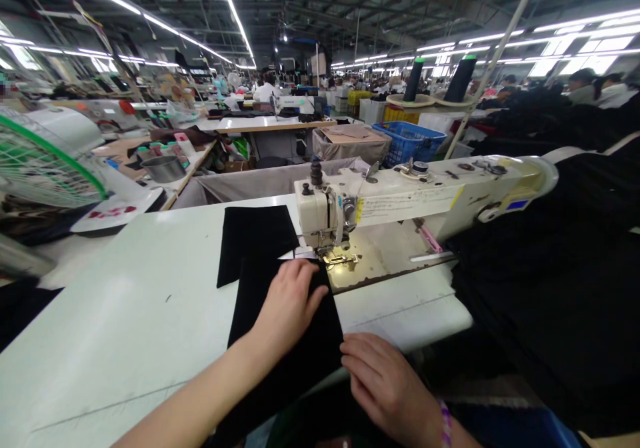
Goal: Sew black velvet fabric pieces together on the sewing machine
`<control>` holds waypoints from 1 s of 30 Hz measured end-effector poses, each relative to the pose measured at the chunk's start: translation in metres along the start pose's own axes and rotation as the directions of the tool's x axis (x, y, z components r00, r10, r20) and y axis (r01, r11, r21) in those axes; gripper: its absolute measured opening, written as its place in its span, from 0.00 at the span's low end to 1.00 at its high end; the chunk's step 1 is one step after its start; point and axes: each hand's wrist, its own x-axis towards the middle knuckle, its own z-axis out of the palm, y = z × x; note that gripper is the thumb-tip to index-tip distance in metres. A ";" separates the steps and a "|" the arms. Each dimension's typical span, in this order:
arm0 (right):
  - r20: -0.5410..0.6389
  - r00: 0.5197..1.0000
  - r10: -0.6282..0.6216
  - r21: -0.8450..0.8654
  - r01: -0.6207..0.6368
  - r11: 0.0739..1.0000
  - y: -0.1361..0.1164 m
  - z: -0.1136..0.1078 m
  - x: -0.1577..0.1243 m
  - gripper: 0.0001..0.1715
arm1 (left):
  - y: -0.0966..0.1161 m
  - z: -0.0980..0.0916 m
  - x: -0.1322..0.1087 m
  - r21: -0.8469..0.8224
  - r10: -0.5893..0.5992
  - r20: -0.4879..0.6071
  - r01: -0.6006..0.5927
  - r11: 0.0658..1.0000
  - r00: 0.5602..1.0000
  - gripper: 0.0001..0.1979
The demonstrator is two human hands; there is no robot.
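Observation:
A black fabric piece (260, 248) lies on the white sewing table (125, 301), running from the needle area toward me. My left hand (287, 305) rests flat on it, fingers stretched toward the presser foot (340, 259) of the cream sewing machine (400, 198). My right hand (385, 385) lies at the table's near edge, fingers flat and together, touching the fabric's right border. Neither hand grips anything.
A heap of black cloth (550, 288) fills the right side. A green-rimmed fan (45, 161) stands at the left. Behind are a metal bowl (163, 168), a blue basket (407, 141), two thread cones (460, 78), other tables and people.

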 end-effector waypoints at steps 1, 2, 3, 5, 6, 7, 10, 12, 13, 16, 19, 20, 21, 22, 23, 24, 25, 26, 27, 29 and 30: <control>0.003 1.000 0.000 0.003 0.000 1.000 0.000 -0.001 0.000 0.19 | 0.007 -0.001 -0.021 -0.037 0.146 0.104 -0.142 0.989 0.984 0.06; 0.004 1.000 0.001 0.007 -0.001 1.000 0.001 -0.001 0.000 0.19 | 0.012 -0.001 -0.042 -0.070 0.264 0.195 -0.255 0.964 0.945 0.07; 0.007 1.000 0.005 0.012 -0.005 1.000 0.001 -0.001 0.001 0.19 | 0.015 0.000 -0.059 -0.072 0.378 0.223 -0.371 0.926 0.899 0.07; 0.022 0.999 0.025 0.024 -0.026 0.999 0.003 -0.001 0.005 0.20 | 0.013 0.003 -0.083 -0.007 0.509 0.197 -0.518 0.855 0.838 0.13; 0.028 0.999 0.039 0.028 -0.040 0.999 0.005 0.000 0.008 0.21 | 0.010 0.004 -0.088 0.032 0.539 0.178 -0.553 0.833 0.823 0.16; 0.035 0.998 0.053 0.031 -0.055 0.998 0.007 0.001 0.011 0.21 | 0.005 0.005 -0.088 0.059 0.553 0.165 -0.567 0.821 0.817 0.18; 0.044 0.996 0.075 0.031 -0.076 0.997 0.015 0.005 0.025 0.21 | -0.007 0.003 -0.073 0.058 0.534 0.173 -0.550 0.833 0.828 0.20; 0.053 0.996 0.077 0.029 -0.079 0.996 0.021 0.008 0.035 0.21 | -0.013 0.001 -0.060 0.039 0.517 0.169 -0.530 0.847 0.839 0.21; 0.061 0.995 0.080 0.027 -0.082 0.996 0.025 0.009 0.040 0.20 | -0.015 0.000 -0.054 0.033 0.507 0.166 -0.519 0.854 0.846 0.21; 0.094 0.992 0.088 0.007 -0.089 0.996 0.036 0.012 0.053 0.18 | -0.020 -0.001 -0.041 0.049 0.493 0.157 -0.506 0.861 0.855 0.18; 0.109 0.990 0.094 -0.041 -0.090 0.995 0.048 0.014 0.066 0.14 | -0.025 -0.001 -0.027 0.081 0.498 0.150 -0.513 0.855 0.854 0.15; 0.112 0.988 0.102 -0.064 -0.096 0.993 0.051 0.014 0.070 0.13 | -0.028 -0.001 -0.022 0.082 0.502 0.145 -0.516 0.852 0.852 0.14; 0.121 0.986 0.115 -0.091 -0.104 0.990 0.054 0.014 0.075 0.13 | -0.030 -0.001 -0.017 0.077 0.502 0.140 -0.515 0.854 0.853 0.14; 0.135 0.982 0.130 -0.121 -0.114 0.986 0.057 0.014 0.080 0.12 | -0.033 -0.001 -0.012 0.069 0.494 0.137 -0.506 0.860 0.859 0.14; 0.153 0.977 0.148 -0.156 -0.124 0.980 0.060 0.014 0.085 0.11 | -0.036 -0.001 -0.007 0.059 0.481 0.136 -0.492 0.868 0.866 0.14; 0.173 0.971 0.166 -0.192 -0.132 0.972 0.063 0.014 0.090 0.11 | -0.039 -0.001 -0.002 0.048 0.467 0.140 -0.478 0.877 0.873 0.14; 0.188 0.965 0.182 -0.225 -0.138 0.964 0.065 0.014 0.095 0.10 | -0.042 -0.001 0.003 0.037 0.453 0.149 -0.463 0.885 0.879 0.14; 0.198 0.961 0.193 -0.252 -0.140 0.957 0.068 0.015 0.100 0.09 | -0.045 -0.001 0.007 0.028 0.441 0.159 -0.451 0.892 0.883 0.14; 0.203 0.958 0.201 -0.270 -0.142 0.952 0.070 0.016 0.104 0.09 | -0.048 -0.001 0.012 0.023 0.430 0.170 -0.440 0.898 0.887 0.14; 0.203 0.956 0.211 -0.282 -0.149 0.948 0.075 0.018 0.111 0.09 | -0.052 -0.001 0.021 0.027 0.417 0.185 -0.429 0.903 0.890 0.14; 0.197 0.957 0.215 -0.282 -0.155 0.947 0.077 0.019 0.113 0.09 | -0.054 -0.001 0.025 0.034 0.413 0.193 -0.427 0.904 0.890 0.14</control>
